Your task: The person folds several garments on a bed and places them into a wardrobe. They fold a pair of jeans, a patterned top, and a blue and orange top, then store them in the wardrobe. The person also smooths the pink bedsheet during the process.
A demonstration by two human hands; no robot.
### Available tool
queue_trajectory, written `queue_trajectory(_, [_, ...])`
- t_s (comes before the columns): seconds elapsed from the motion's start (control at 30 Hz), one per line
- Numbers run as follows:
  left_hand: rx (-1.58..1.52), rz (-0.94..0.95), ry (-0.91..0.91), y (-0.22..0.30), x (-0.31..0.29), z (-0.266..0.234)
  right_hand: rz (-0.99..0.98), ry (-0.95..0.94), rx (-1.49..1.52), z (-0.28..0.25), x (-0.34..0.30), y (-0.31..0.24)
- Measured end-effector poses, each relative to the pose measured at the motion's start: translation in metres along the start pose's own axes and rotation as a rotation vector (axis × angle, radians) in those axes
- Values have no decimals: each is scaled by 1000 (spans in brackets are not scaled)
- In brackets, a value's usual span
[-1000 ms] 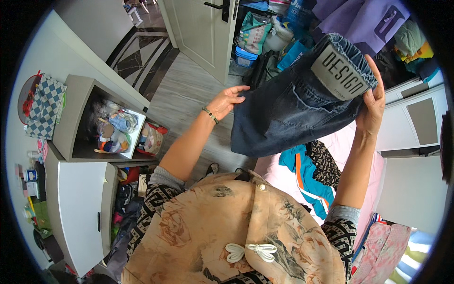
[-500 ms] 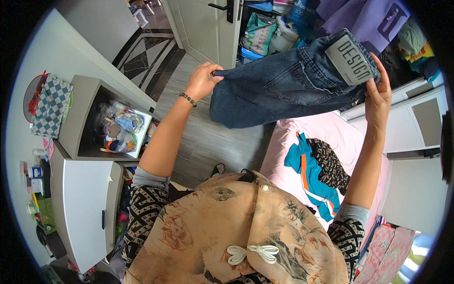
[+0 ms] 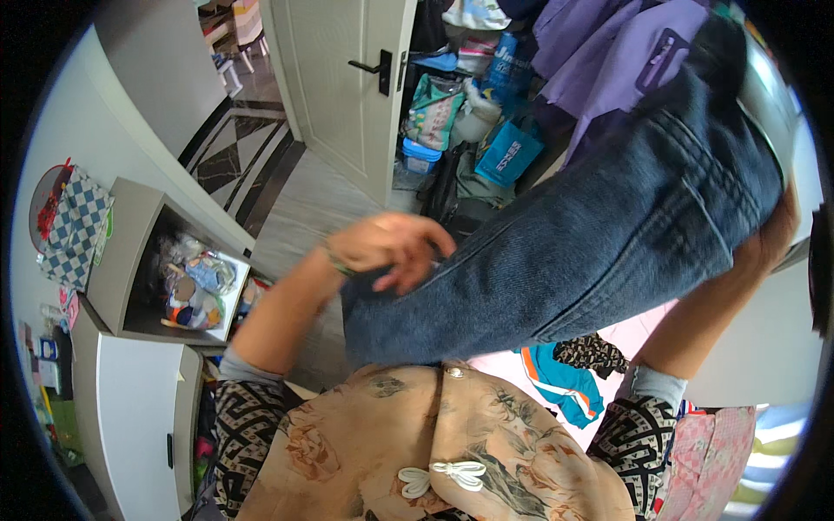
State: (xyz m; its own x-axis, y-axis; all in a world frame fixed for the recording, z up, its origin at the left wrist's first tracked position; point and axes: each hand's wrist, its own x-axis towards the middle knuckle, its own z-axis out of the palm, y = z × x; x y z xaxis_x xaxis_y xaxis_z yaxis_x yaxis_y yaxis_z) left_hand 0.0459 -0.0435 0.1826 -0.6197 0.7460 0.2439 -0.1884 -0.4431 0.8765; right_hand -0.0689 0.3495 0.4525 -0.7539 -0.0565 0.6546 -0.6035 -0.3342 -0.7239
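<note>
A pair of dark blue jeans [image 3: 539, 252] is stretched slantwise in front of me, its waist end raised at the upper right and its lower end hanging toward my apron. My right hand [image 3: 775, 230] grips the waist end; its fingers are mostly hidden behind the denim. Beside the lower end is my left hand [image 3: 391, 252], slightly blurred, its fingers apart and curved over the edge of the cloth without a visible grip.
Below the jeans, a teal garment [image 3: 560, 382] and a black patterned garment [image 3: 591, 354] lie on the pink bed [image 3: 638, 327]. A purple garment [image 3: 599, 78] hangs in the packed closet. A white door [image 3: 339, 104] stands ahead, and a grey-white cabinet [image 3: 139, 417] at left.
The jeans have come closer to me and now slant more steeply. My left hand has let go of the edge it pinched and moved lower; my right hand has moved right and down.
</note>
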Motion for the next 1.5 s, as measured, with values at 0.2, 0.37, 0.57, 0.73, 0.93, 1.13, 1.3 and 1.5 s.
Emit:
queue_trajectory(0.2, [-158,-145,284,-124,41,25,-149,-312,-659,41,51,101])
queue_trajectory(0.37, [-187,-217,484,-163,28,27,-21,-627,-1503,49,-82,233])
queue_trajectory(0.57, [-171,-270,693,-171,11,25,857,-1350,218,35,-302,252])
queue_trajectory(0.73, [-147,-299,821,-171,0,20,836,-1192,-122,-31,-373,291])
queue_trajectory(0.93, [-120,-301,914,-168,-5,18,869,-288,-382,-77,-369,290])
queue_trajectory(1.13, [-125,-292,963,-170,-10,15,868,-13,-141,-70,-353,211])
queue_trajectory(1.3, [-140,-265,985,-170,-8,12,982,-140,252,-60,-340,181])
queue_trajectory(1.5, [-177,-206,1005,-172,-8,4,950,-286,190,-61,-309,172])
